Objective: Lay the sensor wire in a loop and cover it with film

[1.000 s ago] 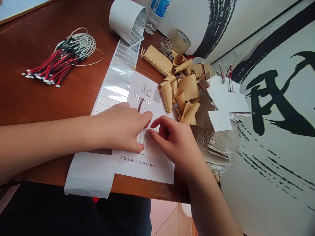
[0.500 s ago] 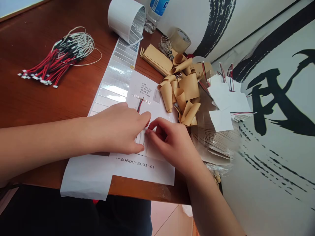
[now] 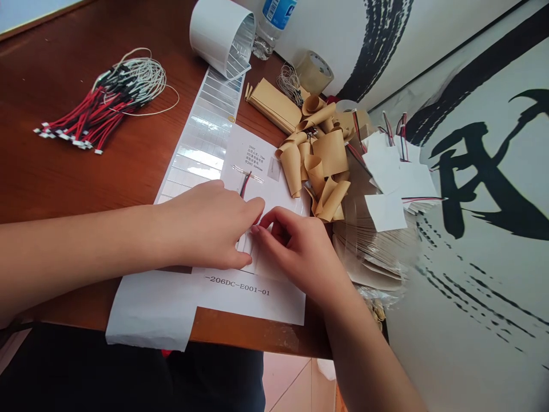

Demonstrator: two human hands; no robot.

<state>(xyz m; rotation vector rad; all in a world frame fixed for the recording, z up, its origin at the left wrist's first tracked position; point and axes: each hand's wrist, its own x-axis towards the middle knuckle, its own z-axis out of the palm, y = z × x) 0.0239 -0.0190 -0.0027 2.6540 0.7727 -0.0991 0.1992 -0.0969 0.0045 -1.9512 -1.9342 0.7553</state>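
My left hand (image 3: 214, 225) lies palm down on a white printed sheet (image 3: 247, 289), thumb stretched out apart from the fingers. Close beside its fingertips, my right hand (image 3: 295, 240) is pinched, thumb against forefinger; whatever sits in the pinch is too small to make out. A red and black wire lead (image 3: 246, 184) comes out from under my left hand, passing beneath a clear strip on the sheet. Thin white wire (image 3: 243, 245) shows between my left thumb and forefinger. Under the sheet runs a long strip of silvery labels (image 3: 195, 137).
A bundle of wire leads (image 3: 107, 103) lies at left. Behind stand the label roll (image 3: 214, 37), a water bottle (image 3: 272, 26) and a tape roll (image 3: 315, 71). Brown paper pieces (image 3: 323, 151) and stacked white cards with wires (image 3: 386, 212) lie right, beside the wall panel (image 3: 480, 269).
Almost nothing differs. The whole view has shifted very slightly, and my right fingertips have moved a touch left, closer to my left hand.
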